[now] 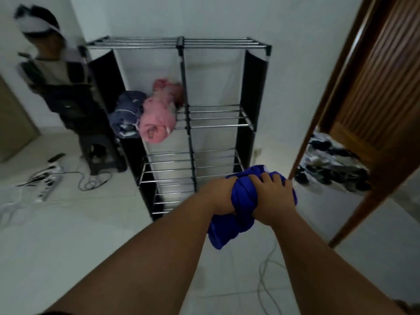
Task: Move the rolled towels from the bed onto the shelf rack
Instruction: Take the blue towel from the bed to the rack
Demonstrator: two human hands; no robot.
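Blue rolled towel [244,210] is held in the air before the shelf rack's [141,43] lower bars, left hand [217,196] and right hand [273,197] each with grip clamped on it. Pink towel [156,119] and navy towel [127,112] lie on the middle-left shelf; a person [61,87] is at the left, a wooden door [368,105] at the right.

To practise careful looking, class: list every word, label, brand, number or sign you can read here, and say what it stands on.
No text can be read.
Pale marks on the navy rolled towel: too blurred to read.
Dark mark on the end of the pink rolled towel: too blurred to read.
On the blue towel and the shelf rack: no lettering shows.
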